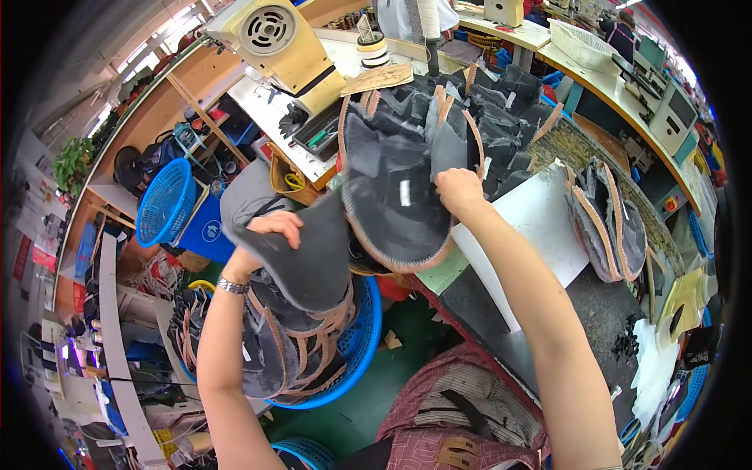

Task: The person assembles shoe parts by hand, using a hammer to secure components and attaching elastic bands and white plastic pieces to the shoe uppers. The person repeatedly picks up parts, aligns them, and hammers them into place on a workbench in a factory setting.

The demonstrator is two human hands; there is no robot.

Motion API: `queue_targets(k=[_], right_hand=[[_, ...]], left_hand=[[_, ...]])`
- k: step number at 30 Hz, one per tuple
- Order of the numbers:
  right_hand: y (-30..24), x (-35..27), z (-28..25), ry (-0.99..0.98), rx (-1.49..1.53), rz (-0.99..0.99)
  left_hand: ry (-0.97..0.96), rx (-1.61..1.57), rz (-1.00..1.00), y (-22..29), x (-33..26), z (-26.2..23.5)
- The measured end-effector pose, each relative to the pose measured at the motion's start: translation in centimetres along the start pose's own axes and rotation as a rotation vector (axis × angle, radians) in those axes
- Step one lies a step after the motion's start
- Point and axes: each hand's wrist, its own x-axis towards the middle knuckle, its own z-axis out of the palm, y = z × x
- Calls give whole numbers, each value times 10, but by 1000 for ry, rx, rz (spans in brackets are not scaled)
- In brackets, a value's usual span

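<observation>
My left hand, with a metal watch on its wrist, grips a smooth dark grey shoe upper piece by its upper left edge. This piece hangs tilted over a round blue basket where several dark uppers with tan edges are stacked. My right hand is closed on the right side of a dark shoe upper, whose lining faces me and whose rounded tan edge is stitched. Behind it, a heap of similar uppers lies on the workbench. The fingertips of my right hand are partly hidden.
A cream sewing machine stands at the far left of the bench. White sheet material and a few more uppers lie to the right. Another blue basket sits by the left shelving. People are visible in the background.
</observation>
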Motion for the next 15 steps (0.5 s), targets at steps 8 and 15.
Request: queue_targets(k=[8,15], right_hand=[[-22,-22,-38,215,367,-249],[-66,-121,-84,-173,1698,168]], left_hand=[[531,-226,-522,80,-27,-28],[62,105,-187,153,55,29]])
